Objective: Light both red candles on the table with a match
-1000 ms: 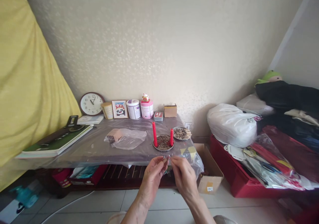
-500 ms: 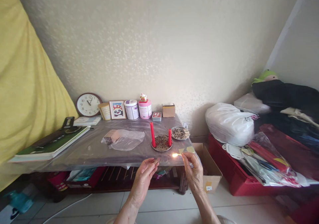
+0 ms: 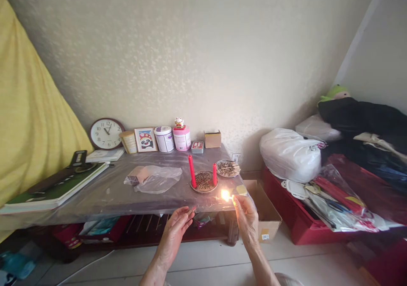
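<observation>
My right hand (image 3: pixel 247 218) pinches a burning match (image 3: pixel 231 198), its bright flame (image 3: pixel 226 195) pointing left near the front edge of the table. In my left hand (image 3: pixel 176 226), between thumb and fingers, is a small brown matchbox (image 3: pixel 191 211), mostly hidden by the fingers. Just beyond the hands, a tall red candle (image 3: pixel 191 171) and a shorter red candle (image 3: pixel 214 174) stand upright at opposite sides of a round metal dish (image 3: pixel 205 191) filled with small dark grains. The flame is apart from both candles; no flame shows on their tops.
Behind stands a second dish (image 3: pixel 219 171) with several light sticks. Left of the candles lies a clear plastic bag (image 3: pixel 165 179) by a small cardboard box (image 3: pixel 138 175). A clock (image 3: pixel 107 134), tins and a frame line the wall. Right of the table are an open carton (image 3: pixel 270 224) and red bin (image 3: pixel 297 222).
The match flame has grown larger and brighter. My left hand has shifted slightly left and down, and the whole view has moved a little.
</observation>
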`<state>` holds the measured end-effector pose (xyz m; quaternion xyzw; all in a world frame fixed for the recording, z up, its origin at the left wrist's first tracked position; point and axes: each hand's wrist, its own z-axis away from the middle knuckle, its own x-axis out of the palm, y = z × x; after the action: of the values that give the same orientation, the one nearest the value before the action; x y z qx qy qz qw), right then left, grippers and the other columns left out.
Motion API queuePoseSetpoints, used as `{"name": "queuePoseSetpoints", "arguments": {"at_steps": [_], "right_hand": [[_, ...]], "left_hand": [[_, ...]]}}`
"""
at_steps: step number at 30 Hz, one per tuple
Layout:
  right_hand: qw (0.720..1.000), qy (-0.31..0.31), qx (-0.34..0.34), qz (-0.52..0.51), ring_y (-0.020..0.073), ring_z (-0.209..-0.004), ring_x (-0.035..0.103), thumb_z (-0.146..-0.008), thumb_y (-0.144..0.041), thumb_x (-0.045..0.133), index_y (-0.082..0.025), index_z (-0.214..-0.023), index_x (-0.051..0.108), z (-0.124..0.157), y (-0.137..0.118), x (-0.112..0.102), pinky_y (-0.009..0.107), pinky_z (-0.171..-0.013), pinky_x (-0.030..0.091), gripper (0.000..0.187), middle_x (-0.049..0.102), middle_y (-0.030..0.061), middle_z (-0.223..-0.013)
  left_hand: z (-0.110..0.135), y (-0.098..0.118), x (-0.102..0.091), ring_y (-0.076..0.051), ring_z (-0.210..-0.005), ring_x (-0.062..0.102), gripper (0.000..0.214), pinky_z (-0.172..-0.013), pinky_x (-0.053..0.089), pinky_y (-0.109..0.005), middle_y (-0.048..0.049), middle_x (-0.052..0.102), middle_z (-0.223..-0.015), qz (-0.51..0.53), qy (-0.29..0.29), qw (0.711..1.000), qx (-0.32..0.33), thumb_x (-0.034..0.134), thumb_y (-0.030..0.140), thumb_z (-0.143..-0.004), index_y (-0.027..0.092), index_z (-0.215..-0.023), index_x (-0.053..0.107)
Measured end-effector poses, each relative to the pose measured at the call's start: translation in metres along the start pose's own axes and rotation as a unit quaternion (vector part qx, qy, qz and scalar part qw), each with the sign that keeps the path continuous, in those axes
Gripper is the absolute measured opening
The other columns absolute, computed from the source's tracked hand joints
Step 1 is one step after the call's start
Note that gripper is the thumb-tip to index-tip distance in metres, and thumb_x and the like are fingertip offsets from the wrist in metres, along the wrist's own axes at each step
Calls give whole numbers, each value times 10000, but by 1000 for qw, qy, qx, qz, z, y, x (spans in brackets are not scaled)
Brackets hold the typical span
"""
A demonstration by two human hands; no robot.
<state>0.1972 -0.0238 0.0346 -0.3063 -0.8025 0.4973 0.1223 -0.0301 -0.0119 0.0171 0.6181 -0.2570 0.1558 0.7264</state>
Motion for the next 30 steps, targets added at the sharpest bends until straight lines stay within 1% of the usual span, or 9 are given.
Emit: {"name": "queuePoseSetpoints", "arguments": {"at_steps": [6,10,12,17,21,25,27,30], "right_hand": [[999,6,44,-27,190,-737,571,-830,-457,565,-187,-769,653,1,-2,0,297,-692,452,290,641,21,-748],[994,11,83,-72,191,-745,572,-795,-467,609,-186,-775,670,1,-1,1,292,-695,451,289,654,20,-759],[992,13,91,-84,192,-743,574,-780,-469,626,-188,-790,681,0,0,2,292,-697,453,287,661,19,-763],[988,16,113,-106,178,-709,557,-728,-480,680,-195,-785,693,-1,4,2,277,-675,440,291,653,0,-715],[979,28,154,-132,160,-708,537,-671,-493,732,-186,-772,706,-3,3,3,262,-678,421,324,635,-12,-698],[968,31,185,-169,124,-647,504,-622,-503,773,-181,-738,712,-5,0,4,231,-618,407,348,596,-33,-634],[958,33,203,-201,114,-636,517,-592,-486,803,-185,-736,713,-7,-1,5,216,-605,420,346,609,-35,-632],[940,36,223,-257,107,-645,564,-549,-441,845,-190,-742,713,-11,-2,7,209,-627,466,343,651,-31,-686]], "left_hand": [[5,-1,1,-192,-1032,632,270,-963,405,-358,-90,715,-1152,-1,-6,1000,-8,729,356,-729,208,-939,645],[5,-3,1,-189,-1030,630,271,-953,411,-350,-86,715,-1155,3,-6,1000,-11,733,356,-725,211,-937,646],[5,-3,1,-190,-1024,632,270,-950,414,-347,-87,717,-1152,4,-6,1000,-12,734,356,-724,210,-935,647],[5,-4,2,-195,-1022,638,215,-939,418,-348,-106,721,-1142,5,-10,1000,0,690,316,-772,201,-946,639],[5,-5,1,-194,-1006,647,197,-934,420,-344,-123,714,-1154,9,-19,1000,4,675,289,-788,191,-955,639],[4,-7,1,-190,-1009,646,181,-933,421,-334,-111,720,-1146,13,-21,1000,13,663,268,-801,195,-965,642],[4,-7,1,-190,-1005,648,180,-929,425,-332,-107,723,-1140,14,-23,1000,12,663,259,-801,195,-968,645],[5,-7,3,-190,-994,654,177,-920,430,-330,-103,730,-1122,15,-24,1000,8,665,257,-798,193,-963,649]]}}
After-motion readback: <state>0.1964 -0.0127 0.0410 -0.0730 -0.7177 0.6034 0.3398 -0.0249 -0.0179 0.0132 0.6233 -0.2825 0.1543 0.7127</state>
